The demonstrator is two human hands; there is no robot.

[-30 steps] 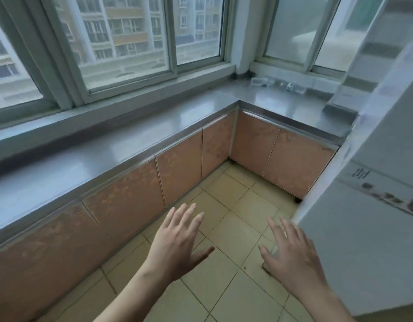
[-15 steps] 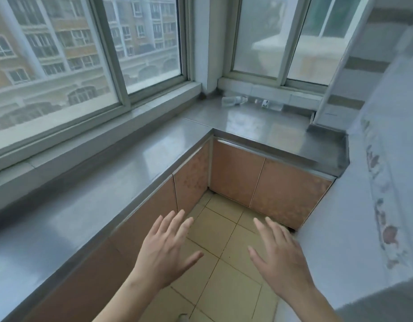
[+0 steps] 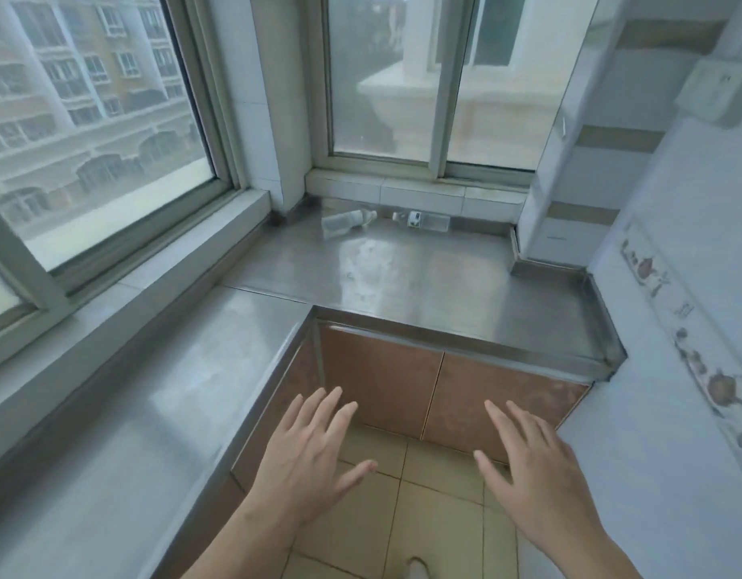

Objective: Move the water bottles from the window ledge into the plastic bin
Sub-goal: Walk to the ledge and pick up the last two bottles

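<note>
Two clear water bottles lie on their sides at the back of the steel counter, under the far window. The left bottle [image 3: 346,221] points its cap right; the right bottle [image 3: 423,221] has a white label and its cap points left. My left hand [image 3: 306,461] and my right hand [image 3: 532,474] hover palms down over the floor, fingers spread, holding nothing. Both hands are well short of the bottles. No plastic bin is in view.
An L-shaped steel counter [image 3: 402,282] runs along the left window and the far window. Brown cabinet doors [image 3: 382,390] sit below it. A white tiled wall [image 3: 674,369] closes the right side. Tiled floor [image 3: 436,516] lies beneath my hands.
The view has swung right and moved closer to the corner, so the bottles look larger and more central. Both hands stay open in front of me.
</note>
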